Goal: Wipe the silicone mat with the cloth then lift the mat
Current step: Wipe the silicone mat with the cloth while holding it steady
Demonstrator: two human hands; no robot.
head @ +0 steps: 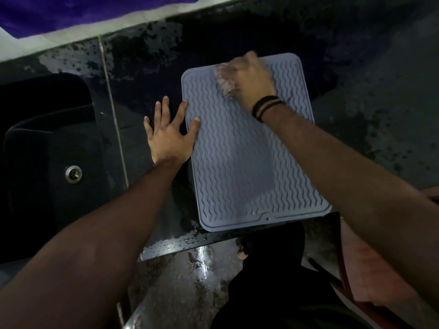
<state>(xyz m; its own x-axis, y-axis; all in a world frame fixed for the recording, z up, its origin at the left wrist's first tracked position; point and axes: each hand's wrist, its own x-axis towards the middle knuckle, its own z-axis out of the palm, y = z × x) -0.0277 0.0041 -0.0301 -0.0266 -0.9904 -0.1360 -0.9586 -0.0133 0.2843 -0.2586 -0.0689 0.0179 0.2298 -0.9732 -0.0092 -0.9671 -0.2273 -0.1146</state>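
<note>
Dark speckled stone tabletop (380,119), wet and glossy in patches, with a sunken black sink (47,162) set into its left part. Lying flat on it, a grey-blue silicone mat (237,167) with wavy ridges, its near edge at the tabletop's front rim. The left hand (168,136) rests spread on the tabletop, fingertips overlapping the mat's left edge.
</note>
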